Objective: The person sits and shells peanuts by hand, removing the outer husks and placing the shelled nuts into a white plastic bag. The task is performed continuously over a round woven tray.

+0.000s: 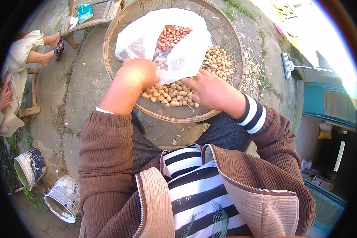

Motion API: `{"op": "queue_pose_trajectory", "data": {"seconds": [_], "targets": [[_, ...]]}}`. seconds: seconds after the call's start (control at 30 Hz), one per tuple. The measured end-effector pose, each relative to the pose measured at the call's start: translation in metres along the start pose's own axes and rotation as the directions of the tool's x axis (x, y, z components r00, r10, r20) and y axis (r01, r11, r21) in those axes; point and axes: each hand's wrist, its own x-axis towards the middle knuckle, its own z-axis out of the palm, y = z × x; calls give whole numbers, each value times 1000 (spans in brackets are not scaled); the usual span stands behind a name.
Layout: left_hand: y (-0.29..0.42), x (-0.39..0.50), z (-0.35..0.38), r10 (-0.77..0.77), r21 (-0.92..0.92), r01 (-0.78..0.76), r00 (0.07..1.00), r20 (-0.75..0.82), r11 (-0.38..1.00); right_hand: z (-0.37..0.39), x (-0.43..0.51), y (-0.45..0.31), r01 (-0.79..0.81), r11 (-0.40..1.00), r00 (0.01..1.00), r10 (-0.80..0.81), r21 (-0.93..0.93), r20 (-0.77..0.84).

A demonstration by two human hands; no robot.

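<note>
A white plastic bag (184, 56) lies on a round woven sieve tray with a wooden rim (110, 56). Through its opening show shelled, reddish peanuts (172, 37). My left hand (141, 73) grips the near left edge of the bag's mouth, its fingertips partly hidden. Peanuts in their shells (172, 94) lie in front of the bag, with more shelled-in peanuts (218, 62) to its right. My right hand (209, 89) rests at the bag's near right corner, over the unshelled peanuts, with its fingers spread.
At the left sits another person (13, 80) in light clothes and sandals. A wooden bench (99, 13) holds a teal packet (85, 13). Two stained buckets (29, 168) lie at lower left. Broken shells (251, 71) litter the paving at right, near a mop (287, 66).
</note>
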Motion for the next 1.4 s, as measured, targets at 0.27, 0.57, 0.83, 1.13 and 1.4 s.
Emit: {"op": "queue_pose_trajectory", "data": {"seconds": [0.27, 0.57, 0.83, 1.13, 1.4], "targets": [[-2, -6, 0, 62, -57, -77, 971, -233, 995, -61, 103, 7, -116, 993, 971, 109, -21, -214], [-16, -7, 1, 13, -16, -15, 994, -108, 1000, 54, 35, -1, 235, 972, 932, -231, -18, -279], [-12, -10, -12, 61, -400, -297, 860, -507, 867, 11, -31, 36, 290, 944, 956, -277, 155, -96], [-43, 37, -33, -366, -515, -442, 382, -849, 734, -21, 52, 135, -103, 660, 619, 628, 744, -471], [-23, 75, -17, -364, -608, 93, 868, -339, 789, 15, 147, 130, -437, 801, 680, 592, 409, -433]]}}
